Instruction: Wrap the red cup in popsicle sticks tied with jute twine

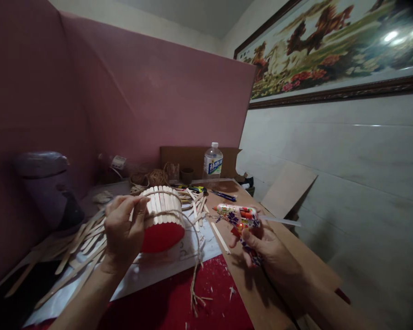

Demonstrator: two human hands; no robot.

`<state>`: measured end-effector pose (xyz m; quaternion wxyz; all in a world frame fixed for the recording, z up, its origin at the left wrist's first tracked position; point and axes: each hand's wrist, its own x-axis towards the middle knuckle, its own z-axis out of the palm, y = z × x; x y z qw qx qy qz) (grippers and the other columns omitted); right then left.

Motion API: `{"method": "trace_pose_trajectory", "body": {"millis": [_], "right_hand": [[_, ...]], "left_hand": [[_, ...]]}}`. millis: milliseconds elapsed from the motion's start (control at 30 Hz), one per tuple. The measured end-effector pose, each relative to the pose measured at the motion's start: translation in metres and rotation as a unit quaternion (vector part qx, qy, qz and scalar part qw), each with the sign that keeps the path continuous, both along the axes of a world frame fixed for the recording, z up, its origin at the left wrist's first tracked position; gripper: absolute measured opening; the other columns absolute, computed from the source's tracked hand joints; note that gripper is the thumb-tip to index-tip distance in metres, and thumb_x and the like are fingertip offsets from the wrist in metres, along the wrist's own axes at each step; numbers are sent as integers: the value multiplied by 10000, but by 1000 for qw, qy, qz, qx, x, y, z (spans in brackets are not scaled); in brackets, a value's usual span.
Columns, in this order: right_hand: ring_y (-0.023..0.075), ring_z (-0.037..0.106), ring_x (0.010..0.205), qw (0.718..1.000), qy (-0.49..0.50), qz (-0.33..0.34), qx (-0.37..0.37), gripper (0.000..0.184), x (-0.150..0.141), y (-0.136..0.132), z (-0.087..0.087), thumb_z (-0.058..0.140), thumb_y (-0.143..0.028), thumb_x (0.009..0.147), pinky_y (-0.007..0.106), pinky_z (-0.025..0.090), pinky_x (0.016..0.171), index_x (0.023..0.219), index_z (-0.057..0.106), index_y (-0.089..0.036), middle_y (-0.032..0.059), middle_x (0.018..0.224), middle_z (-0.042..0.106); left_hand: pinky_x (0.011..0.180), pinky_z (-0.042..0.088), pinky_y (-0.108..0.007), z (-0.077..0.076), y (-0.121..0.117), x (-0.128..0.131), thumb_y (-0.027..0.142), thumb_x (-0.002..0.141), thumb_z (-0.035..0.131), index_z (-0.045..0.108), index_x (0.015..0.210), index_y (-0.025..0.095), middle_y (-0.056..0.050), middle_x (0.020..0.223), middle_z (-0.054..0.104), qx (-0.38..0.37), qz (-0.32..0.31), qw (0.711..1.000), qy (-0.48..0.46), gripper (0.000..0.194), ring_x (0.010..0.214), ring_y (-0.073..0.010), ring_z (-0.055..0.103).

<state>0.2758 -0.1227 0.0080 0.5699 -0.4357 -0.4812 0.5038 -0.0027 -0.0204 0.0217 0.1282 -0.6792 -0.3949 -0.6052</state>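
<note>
My left hand [124,229] grips a round red container [162,236] lying on its side, its wall clad in pale wooden sticks [161,205]. A strand of jute twine [189,224] runs around the sticks and hangs down to the table. My right hand [261,245] is closed around a floral-patterned hot glue gun [237,215], whose nozzle points left toward the container, a short gap away. A glue stick juts out of the gun's back to the right.
Loose wooden sticks [79,250] lie scattered at the left and behind the container. A water bottle [212,161], a coil of twine [151,176], pens [223,195] and a cardboard sheet [287,188] stand at the back. White paper [189,254] and red cloth [179,302] cover the table's front.
</note>
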Motion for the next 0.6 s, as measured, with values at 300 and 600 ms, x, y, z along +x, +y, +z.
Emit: {"method": "trace_pose_trajectory", "body": {"millis": [300,600], "right_hand": [[36,450,395,1000,10,-18,23,430,-1,1,4,665,-406,859,128,344,389,1140,366,-279,-59,687,642],[41,476,497,998,33,-14,-58,371,-2,-3,9,802,-352,718,140,389,465,809,483,-187,-54,610,557]], "left_hand": [[750,359,-366,0,1,1,254,917,522,629,777,188,-9,660,587,9,-5,1000,-3,188,700,-193,541],[754,346,-364,0,-1,1,253,912,529,628,765,186,-6,650,590,12,-2,1000,0,189,699,-193,547]]}}
